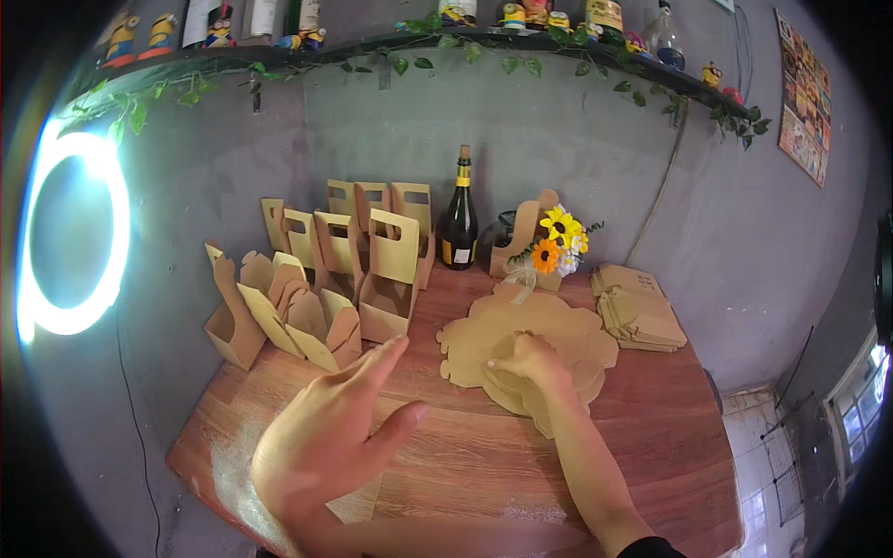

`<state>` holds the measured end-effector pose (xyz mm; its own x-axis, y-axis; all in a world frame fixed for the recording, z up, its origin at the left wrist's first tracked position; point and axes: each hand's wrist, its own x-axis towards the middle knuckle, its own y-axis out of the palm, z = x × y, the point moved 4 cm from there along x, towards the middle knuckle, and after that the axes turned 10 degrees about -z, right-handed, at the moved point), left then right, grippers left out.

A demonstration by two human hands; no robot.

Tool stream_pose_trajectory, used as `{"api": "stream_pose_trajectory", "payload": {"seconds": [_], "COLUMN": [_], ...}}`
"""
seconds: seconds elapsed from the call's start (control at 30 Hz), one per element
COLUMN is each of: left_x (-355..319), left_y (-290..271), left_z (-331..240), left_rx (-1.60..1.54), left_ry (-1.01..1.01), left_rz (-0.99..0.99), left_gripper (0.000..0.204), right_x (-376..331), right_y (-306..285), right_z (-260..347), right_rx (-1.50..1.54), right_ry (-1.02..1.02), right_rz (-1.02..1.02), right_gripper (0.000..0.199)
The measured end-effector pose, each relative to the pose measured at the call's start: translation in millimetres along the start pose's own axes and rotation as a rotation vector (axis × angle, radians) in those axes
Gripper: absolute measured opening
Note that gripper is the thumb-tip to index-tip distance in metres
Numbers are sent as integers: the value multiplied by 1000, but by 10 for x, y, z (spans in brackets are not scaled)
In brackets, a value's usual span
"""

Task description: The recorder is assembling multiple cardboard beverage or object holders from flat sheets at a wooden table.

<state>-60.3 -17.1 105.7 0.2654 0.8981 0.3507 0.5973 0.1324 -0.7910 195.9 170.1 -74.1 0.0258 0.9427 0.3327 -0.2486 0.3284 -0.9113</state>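
My left hand [330,437] is raised over the near left of the table, fingers stretched out and thumb apart, with nothing in it. On the right, my right hand [530,361] closes its fingers on a flat brown cardboard cutout [502,389] on top of a loose pile of scallop-edged cardboard cutouts [558,321]. Its fingertips are partly hidden. Folded cardboard carriers with handle slots [389,279] stand in a group at the back left. In front of them, several rounded cardboard boxes [298,312] sit close together, some tilted.
A dark corked bottle [459,223] stands at the back, beside a cardboard holder [523,232] and artificial flowers [561,237]. Stacked flat cardboard [642,312] lies at the right of the wooden table [446,474]. A lit ring lamp [119,232] is at left; a shelf [521,39] runs above.
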Motion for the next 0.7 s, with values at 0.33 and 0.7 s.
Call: {"api": "stream_pose_trajectory", "payload": {"seconds": [0.33,0.7], "left_x": [96,208], "left_y": [91,109], "left_z": [49,136], "left_rx": [21,56], "left_ry": [101,78], "left_rz": [-136,-178], "left_gripper": [58,54], "right_x": [6,-150], "right_y": [126,-1516], "right_z": [67,244], "right_rx": [14,313], "right_ry": [-40,-171], "right_rz": [181,-387], "right_gripper": [43,17]}}
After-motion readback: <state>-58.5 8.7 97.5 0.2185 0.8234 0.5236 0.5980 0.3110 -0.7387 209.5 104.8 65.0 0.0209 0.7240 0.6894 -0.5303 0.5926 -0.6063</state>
